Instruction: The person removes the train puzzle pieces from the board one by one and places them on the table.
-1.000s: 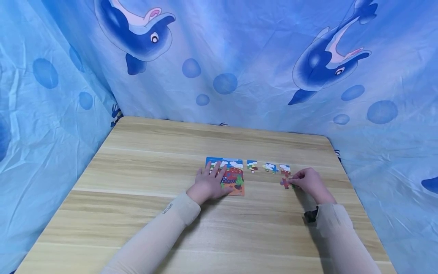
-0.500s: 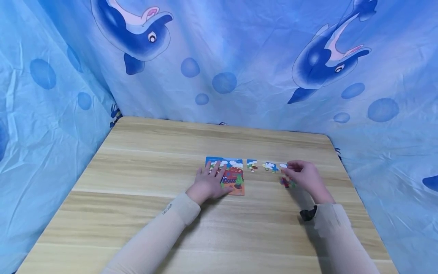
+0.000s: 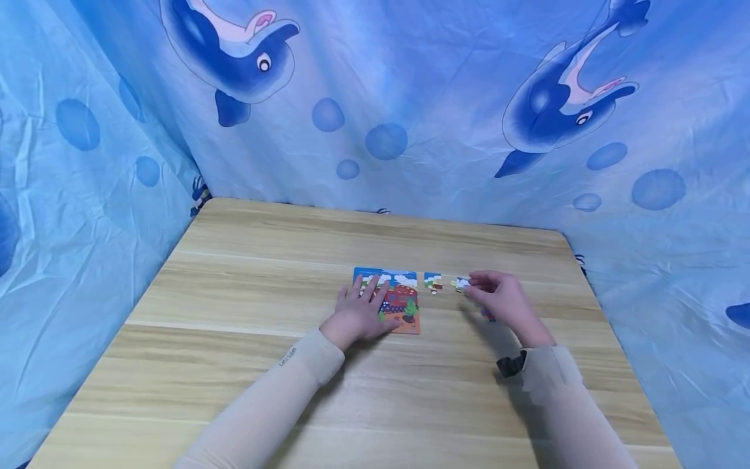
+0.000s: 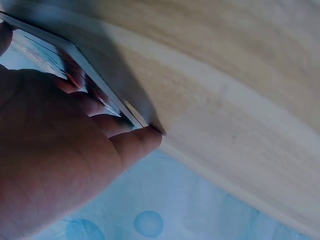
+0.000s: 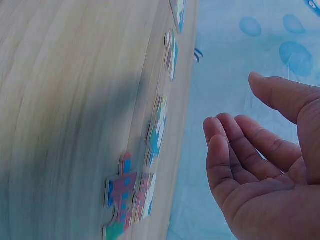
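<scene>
My left hand (image 3: pixel 357 314) lies with fingers spread over a picture puzzle board (image 3: pixel 408 316) showing clouds, a red building and a green plant. In the left wrist view, a fingertip touches the table beside the board edge (image 4: pixel 102 82). My right hand (image 3: pixel 505 301) hovers above loose puzzle pieces, holding nothing; in the right wrist view its fingers are loosely bent, the thumb apart. Under and left of it lie a cloud-and-blue piece (image 5: pixel 157 130), a red-and-white piece (image 5: pixel 145 197) and a purplish-red piece (image 5: pixel 121 192). One sky-and-green piece (image 3: pixel 432 281) lies close to the board.
The pieces lie on a wood-grain table (image 3: pixel 263 260), in a row right of the board, with the purplish-red piece nearer the front. Blue curtains (image 3: pixel 387 182) with dolphins and bubbles hang behind the table and at both sides.
My right hand has moved left and slightly up, from the purplish-red piece at the lower right to the cloud piece in the row. The left hand and board have stayed put.
</scene>
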